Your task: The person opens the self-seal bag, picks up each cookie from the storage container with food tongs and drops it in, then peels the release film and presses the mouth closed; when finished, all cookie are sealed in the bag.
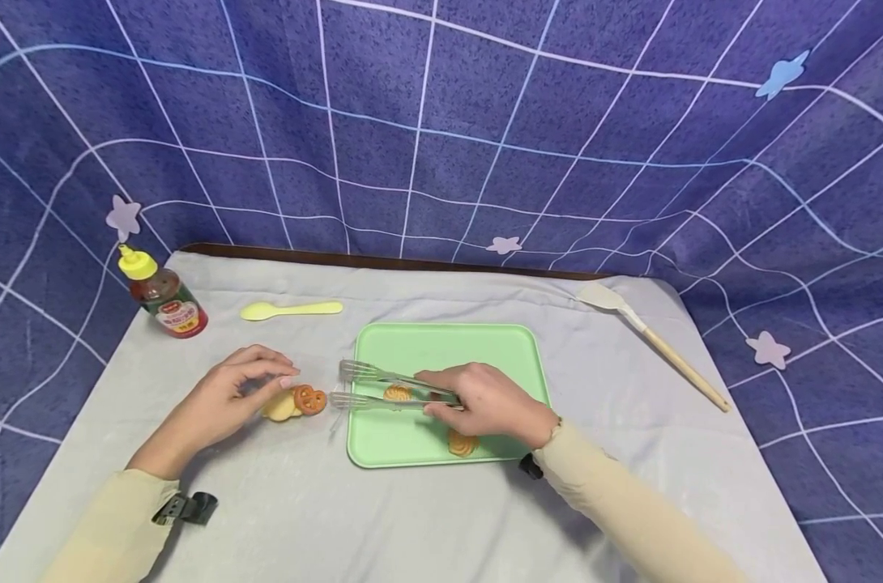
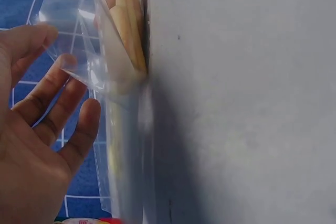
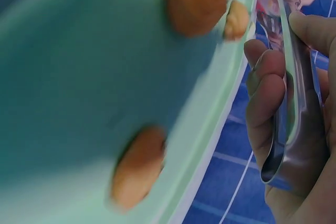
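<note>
While the left hand pinches a bag, the right hand grips tongs running crosswise, pointing left.

Draped corner, laid out like a small filming set; home or studio, can't tell. Blue curtain, grid-and-star print, on three sides. Pale tablecloth below. Kitchen-type goods on it: sauce bottle, yellow spoon, spatula, green tray, metal tongs.
</note>
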The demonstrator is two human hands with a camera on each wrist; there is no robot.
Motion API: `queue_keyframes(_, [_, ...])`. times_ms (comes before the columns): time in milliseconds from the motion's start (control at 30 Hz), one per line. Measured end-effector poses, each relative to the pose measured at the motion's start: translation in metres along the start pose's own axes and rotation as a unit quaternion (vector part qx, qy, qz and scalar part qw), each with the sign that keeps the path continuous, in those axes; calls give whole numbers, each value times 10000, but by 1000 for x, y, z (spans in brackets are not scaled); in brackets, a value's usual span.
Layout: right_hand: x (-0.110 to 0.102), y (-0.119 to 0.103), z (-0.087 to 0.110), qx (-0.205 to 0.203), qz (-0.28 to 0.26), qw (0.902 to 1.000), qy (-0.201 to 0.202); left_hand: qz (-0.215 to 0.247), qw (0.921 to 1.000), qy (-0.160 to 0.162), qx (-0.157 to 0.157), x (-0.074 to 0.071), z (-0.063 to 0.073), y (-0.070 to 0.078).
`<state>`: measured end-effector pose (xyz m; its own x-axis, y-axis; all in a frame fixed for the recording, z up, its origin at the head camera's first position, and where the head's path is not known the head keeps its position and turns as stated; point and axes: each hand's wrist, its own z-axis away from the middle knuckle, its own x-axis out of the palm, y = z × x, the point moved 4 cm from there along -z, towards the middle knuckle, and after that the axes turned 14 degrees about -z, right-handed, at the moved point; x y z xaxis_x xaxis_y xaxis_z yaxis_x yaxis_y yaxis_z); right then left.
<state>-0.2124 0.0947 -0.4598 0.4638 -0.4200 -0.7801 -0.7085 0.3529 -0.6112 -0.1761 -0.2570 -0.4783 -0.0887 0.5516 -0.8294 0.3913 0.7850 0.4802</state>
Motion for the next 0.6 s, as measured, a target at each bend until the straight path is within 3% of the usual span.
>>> queue_keyframes(267, [-31,26,68,407,49,9974,589,121,9999,10,23,4,-3,0])
queue_keyframes(600, [-58,50,152,1188,126,9859,1171,184,9996,44,228,9,-6,2])
